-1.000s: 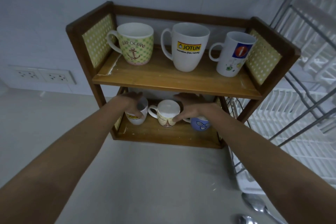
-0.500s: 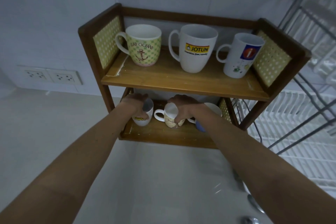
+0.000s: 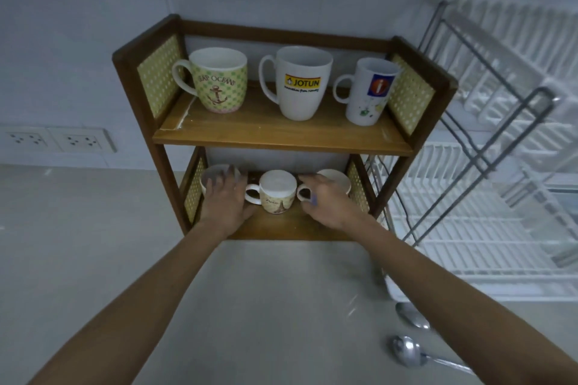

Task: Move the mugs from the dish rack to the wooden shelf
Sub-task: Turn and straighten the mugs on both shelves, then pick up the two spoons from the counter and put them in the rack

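I see six mugs, all on the shelf (image 3: 281, 134), three per tier. On the lower tier my left hand (image 3: 223, 197) lies over the left mug (image 3: 210, 176), fingers spread across its front and rim; whether it grips or only rests there, I cannot tell. My right hand (image 3: 325, 200) reaches to the right mug (image 3: 336, 180), fingers loosely curled at its near side by the handle; a bit of blue shows between the fingers, and again I cannot tell if it holds. Both arms stretch forward from the bottom corners. Between the hands stands the middle mug (image 3: 276, 194), untouched, with a tower drawing and small script I cannot read.

On the upper tier, left to right: a green checked mug (image 3: 219, 80) with an anchor and the word "OCEANS", a tall white mug (image 3: 300, 83) labelled "JOTUN", and a slimmer white mug (image 3: 370, 91) with a blue and red emblem.

Just right of the shelf stands the white wire rack (image 3: 488, 166); no mugs show in it. Two spoons (image 3: 409, 350) lie on the counter (image 3: 266, 306) by my right forearm. Two sockets (image 3: 53, 140) sit on the wall to the left.
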Action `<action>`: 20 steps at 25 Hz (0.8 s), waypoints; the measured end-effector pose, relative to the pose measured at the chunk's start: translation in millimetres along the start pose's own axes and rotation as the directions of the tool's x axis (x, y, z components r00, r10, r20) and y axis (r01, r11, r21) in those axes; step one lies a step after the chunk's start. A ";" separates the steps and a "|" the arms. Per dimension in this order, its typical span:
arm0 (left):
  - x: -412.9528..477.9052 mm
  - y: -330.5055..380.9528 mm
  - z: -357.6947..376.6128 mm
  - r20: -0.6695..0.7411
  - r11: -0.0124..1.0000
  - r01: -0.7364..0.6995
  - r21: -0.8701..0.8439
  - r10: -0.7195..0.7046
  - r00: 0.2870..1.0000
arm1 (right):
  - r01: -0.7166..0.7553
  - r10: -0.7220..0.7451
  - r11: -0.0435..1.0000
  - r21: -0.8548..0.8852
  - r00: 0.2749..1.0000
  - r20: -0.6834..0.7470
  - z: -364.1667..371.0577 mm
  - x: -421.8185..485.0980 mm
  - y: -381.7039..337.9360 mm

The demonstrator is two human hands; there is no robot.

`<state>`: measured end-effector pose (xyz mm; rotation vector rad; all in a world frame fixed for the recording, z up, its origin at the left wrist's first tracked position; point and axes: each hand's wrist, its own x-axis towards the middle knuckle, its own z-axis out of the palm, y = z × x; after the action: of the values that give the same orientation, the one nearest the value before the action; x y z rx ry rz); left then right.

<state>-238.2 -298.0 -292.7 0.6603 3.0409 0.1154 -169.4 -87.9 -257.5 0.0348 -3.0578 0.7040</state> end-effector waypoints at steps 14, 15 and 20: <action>-201.4 213.7 80.8 0.022 0.726 -0.346 -0.594 0.445 0.895 | -0.420 0.449 0.894 0.159 0.847 -0.285 41.0 -265.4 114.8; -207.6 226.6 84.7 0.050 0.728 -0.350 -0.590 0.465 0.884 | -0.453 0.476 0.879 0.145 0.839 -0.264 38.5 -271.8 126.7; -226.9 290.4 107.5 0.131 0.829 -0.293 -0.477 0.396 0.909 | -0.420 0.415 0.907 -0.017 0.902 -0.117 29.2 -288.6 174.4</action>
<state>92.8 -121.5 -374.5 1.0809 2.5029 0.6779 115.2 62.1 -362.5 -0.6577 -2.9918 0.6237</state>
